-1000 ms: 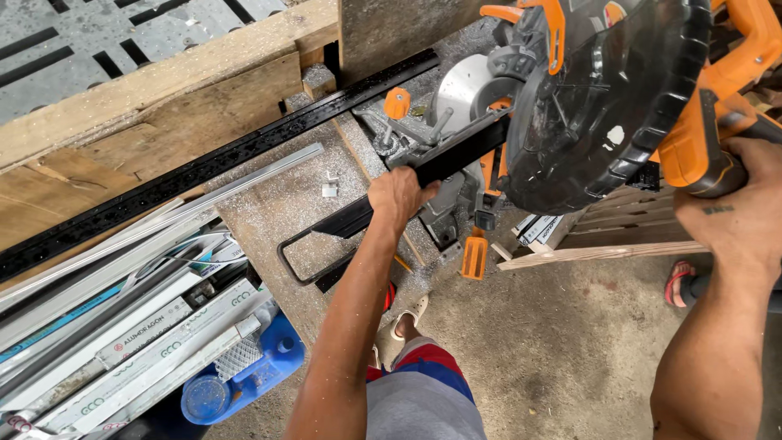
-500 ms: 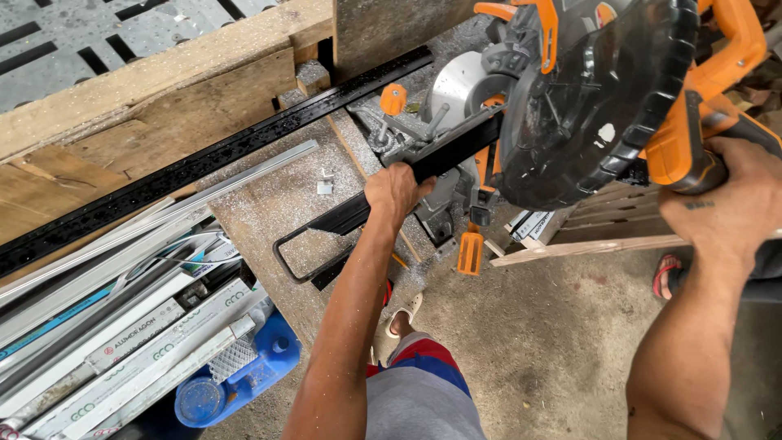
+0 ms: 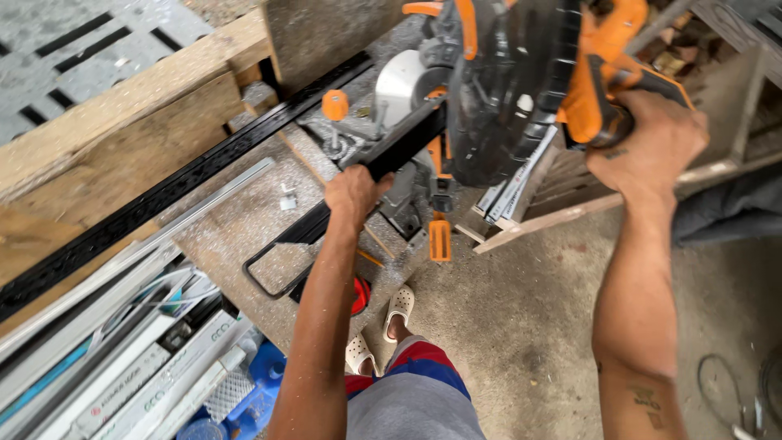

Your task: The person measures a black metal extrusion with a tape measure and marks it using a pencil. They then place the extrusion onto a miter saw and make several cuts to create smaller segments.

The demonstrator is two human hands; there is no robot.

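I am pressing my left hand (image 3: pixel 352 191) down flat on the black metal bar (image 3: pixel 342 202), fingers curled over its top edge, so the bar is staying pinned against the saw's base while the blade housing hangs above it. The bar is running from under the saw (image 3: pixel 505 81) out to the lower left, where it is ending in a rounded black loop (image 3: pixel 273 269) lying on the dusty surface (image 3: pixel 228 228). I am keeping this hand well to the left of the cutting line, near the orange-knobbed clamp (image 3: pixel 335 110), which looks like a sensible way of holding the piece steady without nearing the blade.

My right hand (image 3: pixel 652 143) is wrapping fully closed around the orange handle (image 3: pixel 607 90) of the saw, thumb over the top, so I am controlling how the head is tilting over the bar. The dark guard (image 3: pixel 509 90) is covering the blade, and I cannot tell whether the blade is touching the bar.

Further out, a long black perforated rail (image 3: pixel 163 204) is lying along the wooden beam (image 3: pixel 122 122) at the back of the surface, with a pale metal strip (image 3: pixel 204 208) just beside it. Below the surface, a bundle of white and grey profiles (image 3: pixel 122 367) is stacked at the lower left. My feet in pale clogs (image 3: pixel 399 305) are standing on the concrete floor (image 3: pixel 521 326), close in under the saw so I am leaning over the work
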